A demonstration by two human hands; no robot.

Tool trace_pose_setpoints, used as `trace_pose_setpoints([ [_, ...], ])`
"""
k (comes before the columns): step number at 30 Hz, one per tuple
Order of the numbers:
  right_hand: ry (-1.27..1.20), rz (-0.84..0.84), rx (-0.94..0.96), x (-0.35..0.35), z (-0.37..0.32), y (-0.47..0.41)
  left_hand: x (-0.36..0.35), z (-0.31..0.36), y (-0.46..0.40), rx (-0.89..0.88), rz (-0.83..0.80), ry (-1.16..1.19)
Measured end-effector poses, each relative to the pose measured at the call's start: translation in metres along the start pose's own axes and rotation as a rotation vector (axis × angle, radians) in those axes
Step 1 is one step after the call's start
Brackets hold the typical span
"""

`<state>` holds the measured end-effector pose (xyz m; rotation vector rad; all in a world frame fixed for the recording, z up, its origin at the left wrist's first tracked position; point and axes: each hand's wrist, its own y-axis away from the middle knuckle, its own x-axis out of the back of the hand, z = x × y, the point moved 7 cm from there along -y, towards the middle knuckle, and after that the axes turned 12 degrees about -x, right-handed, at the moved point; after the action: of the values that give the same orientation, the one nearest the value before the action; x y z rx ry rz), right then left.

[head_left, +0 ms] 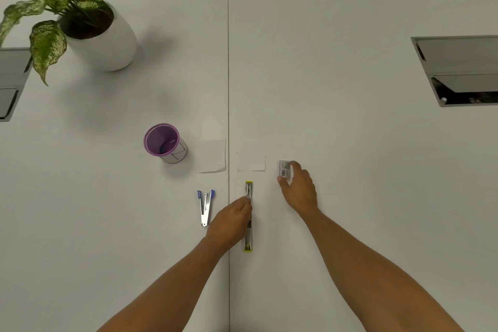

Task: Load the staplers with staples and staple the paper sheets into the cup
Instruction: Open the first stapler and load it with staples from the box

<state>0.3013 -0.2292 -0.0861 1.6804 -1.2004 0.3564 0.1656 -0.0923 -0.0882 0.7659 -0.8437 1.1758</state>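
Note:
A yellow stapler [248, 237] lies folded out flat on the white table, and my left hand [230, 221] holds it at its middle. My right hand [299, 187] pinches a small staple box [284, 169] between thumb and fingers, to the right of the stapler. A blue stapler [205, 206] lies partly opened to the left. Two white paper sheets [212, 156] [251, 156] lie beyond the staplers. A purple cup [164, 143] stands left of the sheets.
A potted plant in a white pot [105, 40] stands at the far left. Metal cable hatches are set into the table at the right [458, 70] and the left edge [10, 83]. A seam [228, 62] runs down the table's middle.

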Motion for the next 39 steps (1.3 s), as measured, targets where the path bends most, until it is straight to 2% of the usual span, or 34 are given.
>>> trace_pose_setpoints([
  [6, 0.153, -0.053, -0.013, -0.005, -0.011, -0.012, 0.012, 0.002, 0.001, -0.015, 0.188, 0.060],
  [11, 0.076, 0.014, -0.061, 0.000, -0.009, -0.009, 0.034, 0.008, 0.000, -0.035, 0.264, -0.006],
  [14, -0.049, 0.015, -0.096, 0.003, -0.005, 0.000, 0.043, 0.012, -0.006, -0.017, 0.277, -0.050],
  [18, -0.509, -0.093, -0.232, 0.004, 0.001, 0.026, 0.053, 0.019, -0.010, 0.027, 0.230, -0.121],
  [21, -0.773, -0.203, -0.248, -0.001, -0.004, 0.046, 0.062, 0.025, -0.012, 0.051, 0.225, -0.130],
  [25, -0.870, -0.297, -0.215, -0.002, -0.013, 0.075, 0.073, 0.038, -0.011, 0.058, 0.265, -0.075],
  [32, -0.962, -0.297, -0.213, -0.008, -0.008, 0.106, 0.081, 0.048, 0.006, 0.067, 0.366, 0.105],
  [39, -1.037, -0.278, -0.204, -0.009, -0.012, 0.129, 0.083, 0.058, 0.024, 0.126, 0.383, 0.245],
])
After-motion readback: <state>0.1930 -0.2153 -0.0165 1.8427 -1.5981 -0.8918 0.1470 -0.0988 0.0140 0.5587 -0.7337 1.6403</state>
